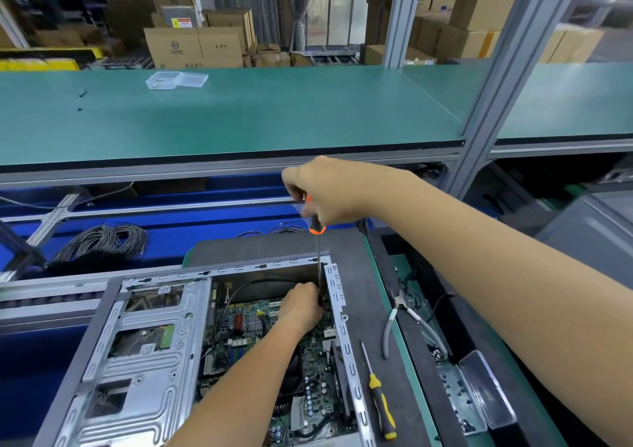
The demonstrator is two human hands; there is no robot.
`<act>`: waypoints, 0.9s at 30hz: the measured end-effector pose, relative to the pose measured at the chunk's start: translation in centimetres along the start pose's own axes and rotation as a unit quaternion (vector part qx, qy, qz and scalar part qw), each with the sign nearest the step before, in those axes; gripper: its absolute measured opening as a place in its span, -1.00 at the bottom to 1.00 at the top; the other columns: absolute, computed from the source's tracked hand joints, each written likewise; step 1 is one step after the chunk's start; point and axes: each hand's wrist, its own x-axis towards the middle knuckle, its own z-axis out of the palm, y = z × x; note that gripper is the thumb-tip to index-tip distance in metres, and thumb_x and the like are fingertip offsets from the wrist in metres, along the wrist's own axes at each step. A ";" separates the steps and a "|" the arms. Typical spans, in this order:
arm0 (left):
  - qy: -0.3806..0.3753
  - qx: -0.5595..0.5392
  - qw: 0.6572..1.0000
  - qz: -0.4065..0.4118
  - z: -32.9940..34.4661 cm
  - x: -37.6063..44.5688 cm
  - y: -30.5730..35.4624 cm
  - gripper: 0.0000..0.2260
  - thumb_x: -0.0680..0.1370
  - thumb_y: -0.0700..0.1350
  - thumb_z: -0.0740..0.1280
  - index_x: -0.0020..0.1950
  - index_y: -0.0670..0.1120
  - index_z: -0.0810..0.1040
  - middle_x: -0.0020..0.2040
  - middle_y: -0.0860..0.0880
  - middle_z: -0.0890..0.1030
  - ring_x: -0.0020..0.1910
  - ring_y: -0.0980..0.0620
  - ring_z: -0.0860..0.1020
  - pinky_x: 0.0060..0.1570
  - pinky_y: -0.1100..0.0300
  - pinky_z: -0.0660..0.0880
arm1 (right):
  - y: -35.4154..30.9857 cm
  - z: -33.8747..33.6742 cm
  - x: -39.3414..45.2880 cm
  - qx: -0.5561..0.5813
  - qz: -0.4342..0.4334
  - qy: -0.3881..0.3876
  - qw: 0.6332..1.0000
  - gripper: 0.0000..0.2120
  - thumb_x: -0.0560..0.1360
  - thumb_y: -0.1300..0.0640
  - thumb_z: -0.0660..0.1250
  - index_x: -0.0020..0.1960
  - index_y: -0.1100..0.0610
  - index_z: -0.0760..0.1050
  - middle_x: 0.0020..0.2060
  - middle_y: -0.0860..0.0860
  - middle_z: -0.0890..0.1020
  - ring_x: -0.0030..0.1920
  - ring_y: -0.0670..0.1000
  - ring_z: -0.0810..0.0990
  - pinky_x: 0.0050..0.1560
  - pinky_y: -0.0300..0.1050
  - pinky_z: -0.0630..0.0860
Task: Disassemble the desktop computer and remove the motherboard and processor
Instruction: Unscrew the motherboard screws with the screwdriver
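the opened desktop computer case (219,361) lay on its side on a dark mat (373,313), its green motherboard (260,347) exposed inside, beside a silver drive cage (144,350). the right hand (329,189) was raised above the case's far right corner, fingers curled round the orange-and-black handle of a long screwdriver (317,227) whose thin shaft ran straight down into that corner. the left hand (301,304) was down inside the case, over the motherboard's far end, fingers curled at the lower part of the shaft by the case wall; whether they actually pinched the shaft or only steadied it could not be told. a black cable (239,287) arced over the board just left of that hand. on the mat to the right of the case lay a yellow-and-black screwdriver (378,398) and, farther right, a pair of grey-handled pliers (404,316). a clear plastic box (176,80) sat on the green shelf (274,111) beyond, and coiled dark wires (102,241) lay on the blue surface below it.
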 end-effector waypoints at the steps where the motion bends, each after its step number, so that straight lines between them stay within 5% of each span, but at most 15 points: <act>1: 0.001 0.002 1.000 -0.002 0.1 0.0 0.0 -0.87 0.46 -0.15 0.35 -0.04 -0.17 0.58 -0.04 -0.20 0.62 -0.03 -0.25 0.58 -0.20 0.06 0.44 | 0.1 -0.2 -0.3 0.017 -0.016 -0.016 1.000 -0.76 0.43 0.29 0.38 -0.03 0.10 0.37 -0.22 -0.03 0.51 -0.14 0.06 0.53 -0.24 -0.03 0.44; 4: -0.002 -0.001 1.000 0.000 0.2 0.1 -0.1 -0.87 0.47 -0.15 0.35 -0.04 -0.16 0.58 -0.06 -0.19 0.62 -0.04 -0.24 0.58 -0.22 0.07 0.43 | 0.2 -0.6 -0.6 0.110 -0.040 -0.019 0.993 -0.77 0.37 0.38 0.31 -0.08 0.12 0.43 -0.16 0.02 0.60 -0.17 0.03 0.60 -0.25 -0.14 0.48; 6: -0.005 -0.004 1.000 -0.001 0.2 0.0 -0.1 -0.87 0.47 -0.14 0.35 -0.04 -0.15 0.60 -0.06 -0.18 0.63 -0.04 -0.23 0.58 -0.21 0.06 0.45 | 0.1 0.1 -0.6 0.153 -0.034 0.020 0.988 -0.95 0.47 0.25 0.30 -0.11 0.15 0.43 -0.22 0.03 0.60 -0.25 0.05 0.61 -0.29 -0.19 0.43; 8: -0.005 -0.007 1.000 -0.002 0.3 0.0 -0.1 -0.86 0.47 -0.12 0.36 -0.02 -0.12 0.62 -0.05 -0.17 0.63 -0.03 -0.23 0.58 -0.18 0.05 0.47 | 0.0 0.9 -0.4 0.012 -0.020 0.083 0.996 -0.81 0.61 0.06 0.17 -0.10 0.16 0.38 -0.23 0.04 0.57 -0.27 0.11 0.49 -0.25 -0.09 0.37; 11: -0.005 -0.013 1.000 -0.002 0.3 0.0 -0.1 -0.88 0.47 -0.12 0.36 -0.04 -0.10 0.62 -0.05 -0.17 0.64 -0.04 -0.23 0.58 -0.20 0.07 0.45 | -0.3 1.2 0.0 -0.176 0.048 0.114 0.977 -0.77 0.68 0.05 0.02 -0.02 0.14 0.37 -0.20 0.08 0.41 -0.22 0.15 0.36 -0.27 -0.04 0.32; 15: -0.007 -0.009 1.000 -0.011 0.3 0.0 -0.1 -0.86 0.48 -0.11 0.37 -0.02 -0.14 0.59 -0.01 -0.18 0.63 0.00 -0.23 0.57 -0.14 0.05 0.47 | -0.3 0.6 0.1 0.008 0.022 0.069 0.997 -0.88 0.58 0.11 0.24 -0.02 0.15 0.34 -0.31 -0.01 0.41 -0.20 0.14 0.49 -0.30 0.00 0.40; 19: -0.005 0.000 1.000 -0.010 0.2 0.1 0.0 -0.84 0.49 -0.12 0.36 0.02 -0.15 0.58 0.03 -0.17 0.61 0.03 -0.23 0.56 -0.13 0.04 0.45 | -0.4 0.5 -0.5 0.176 -0.004 0.010 0.984 -0.77 0.43 0.35 0.25 0.04 0.12 0.41 -0.16 0.03 0.59 -0.20 0.04 0.65 -0.22 -0.04 0.54; 22: -0.003 0.013 1.000 -0.002 0.2 0.0 0.0 -0.87 0.49 -0.15 0.35 -0.01 -0.16 0.58 -0.01 -0.18 0.62 -0.01 -0.23 0.57 -0.18 0.05 0.43 | -0.2 0.6 -0.4 0.158 0.037 0.047 0.986 -0.96 0.46 0.19 0.27 -0.11 0.16 0.44 -0.29 0.00 0.57 -0.21 0.07 0.63 -0.26 -0.03 0.53; 24: -0.005 0.026 1.000 -0.001 0.1 -0.1 0.1 -0.89 0.49 -0.15 0.34 -0.03 -0.16 0.58 -0.03 -0.18 0.62 -0.03 -0.22 0.57 -0.20 0.06 0.43 | 0.0 0.7 -0.2 0.060 0.087 0.093 0.990 -0.76 0.55 0.00 0.23 -0.10 0.18 0.37 -0.30 0.02 0.50 -0.26 0.11 0.55 -0.36 -0.05 0.42; 27: -0.004 0.033 0.999 -0.003 0.2 -0.1 0.2 -0.89 0.49 -0.16 0.34 -0.04 -0.17 0.57 -0.03 -0.18 0.62 -0.03 -0.22 0.58 -0.21 0.07 0.42 | 0.4 1.0 -0.3 0.104 0.065 0.074 0.990 -0.88 0.54 0.12 0.25 -0.05 0.17 0.36 -0.31 0.05 0.56 -0.39 0.07 0.63 -0.40 -0.08 0.48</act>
